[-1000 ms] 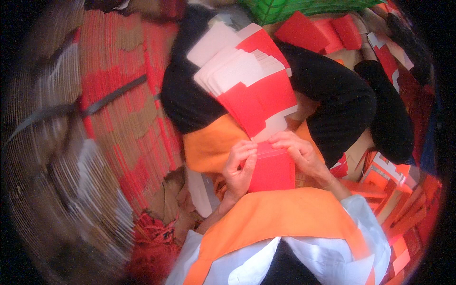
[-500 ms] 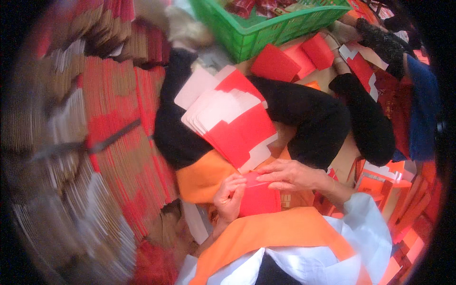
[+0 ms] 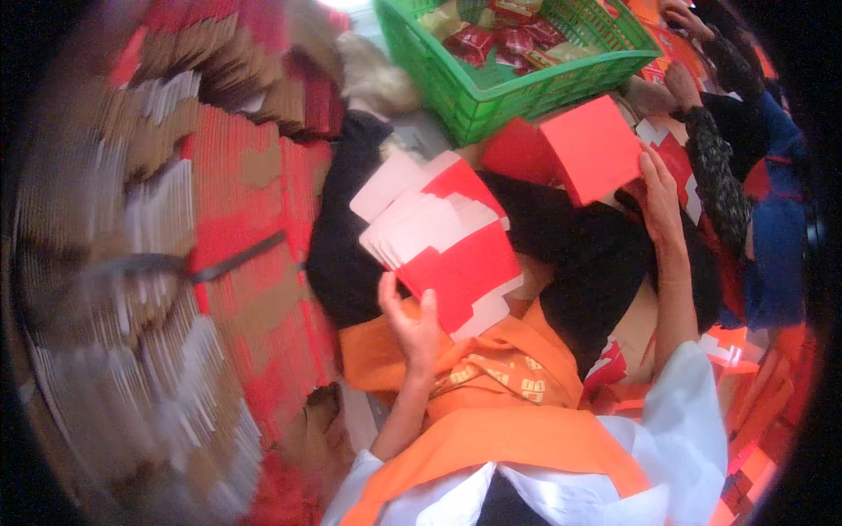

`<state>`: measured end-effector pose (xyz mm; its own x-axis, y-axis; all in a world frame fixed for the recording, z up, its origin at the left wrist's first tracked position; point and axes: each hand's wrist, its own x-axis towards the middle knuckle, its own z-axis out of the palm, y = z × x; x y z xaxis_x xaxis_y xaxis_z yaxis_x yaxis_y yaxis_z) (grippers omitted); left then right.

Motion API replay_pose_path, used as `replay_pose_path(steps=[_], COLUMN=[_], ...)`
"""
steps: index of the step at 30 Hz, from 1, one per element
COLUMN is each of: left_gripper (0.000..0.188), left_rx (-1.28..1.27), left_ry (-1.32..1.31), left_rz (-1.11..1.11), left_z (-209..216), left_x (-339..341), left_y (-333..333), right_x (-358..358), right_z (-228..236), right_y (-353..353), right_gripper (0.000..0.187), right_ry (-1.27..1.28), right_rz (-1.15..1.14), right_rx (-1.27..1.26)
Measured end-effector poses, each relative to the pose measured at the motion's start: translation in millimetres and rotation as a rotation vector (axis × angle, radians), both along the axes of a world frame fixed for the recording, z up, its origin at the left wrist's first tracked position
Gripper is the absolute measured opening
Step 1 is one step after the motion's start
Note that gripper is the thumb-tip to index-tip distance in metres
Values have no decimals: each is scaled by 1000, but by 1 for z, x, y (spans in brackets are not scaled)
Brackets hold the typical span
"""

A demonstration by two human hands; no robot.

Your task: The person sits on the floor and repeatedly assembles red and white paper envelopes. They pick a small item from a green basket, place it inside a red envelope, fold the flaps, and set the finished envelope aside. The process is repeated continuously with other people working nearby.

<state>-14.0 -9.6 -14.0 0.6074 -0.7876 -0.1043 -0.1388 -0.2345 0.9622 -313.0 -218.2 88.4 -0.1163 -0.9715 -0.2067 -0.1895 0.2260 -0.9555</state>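
Observation:
A fanned stack of flat red and white carton blanks (image 3: 443, 250) lies on my black-trousered lap. My left hand (image 3: 410, 323) rests on its near edge, fingers laid against the cards. My right hand (image 3: 660, 195) is stretched out to the far right, palm against a folded red box (image 3: 592, 149) held up in the air, with another red box (image 3: 516, 151) just behind it. An orange cloth (image 3: 491, 368) covers my lap below the stack.
A green plastic crate (image 3: 491, 88) with red packets stands ahead. Tall bundles of stacked red and brown cardboard (image 3: 175, 263) fill the left side. Another person's dark patterned sleeve (image 3: 710, 167) and hand work at the far right. More red cartons (image 3: 745, 394) lie low at the right.
My right hand has left the lap and carried a folded red box up and to the right. My left hand stays at the stack. The view has tilted upward, showing the crate.

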Motion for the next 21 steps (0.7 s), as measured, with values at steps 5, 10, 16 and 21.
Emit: replay_pose_path(steps=[5,10,16,21], left_gripper=[70,56,33,35], left_rx=[25,70,56,-26], left_ry=[-196,43,273,406], left_rz=[-4,122,156,226], left_z=[-10,-39,-34,-33], left_x=[-10,-20,-12,7], left_y=[-10,-25,-14,-31], right_x=[-12,-11,108,135], right_z=[-47,-41,-31,-66], right_y=[-35,-34,105,169], right_gripper=[42,41,32,38], right_ry=[30,420,-230,-779], right_rz=[-162,-37,382,-52], right_rx=[156,-352,235,786])
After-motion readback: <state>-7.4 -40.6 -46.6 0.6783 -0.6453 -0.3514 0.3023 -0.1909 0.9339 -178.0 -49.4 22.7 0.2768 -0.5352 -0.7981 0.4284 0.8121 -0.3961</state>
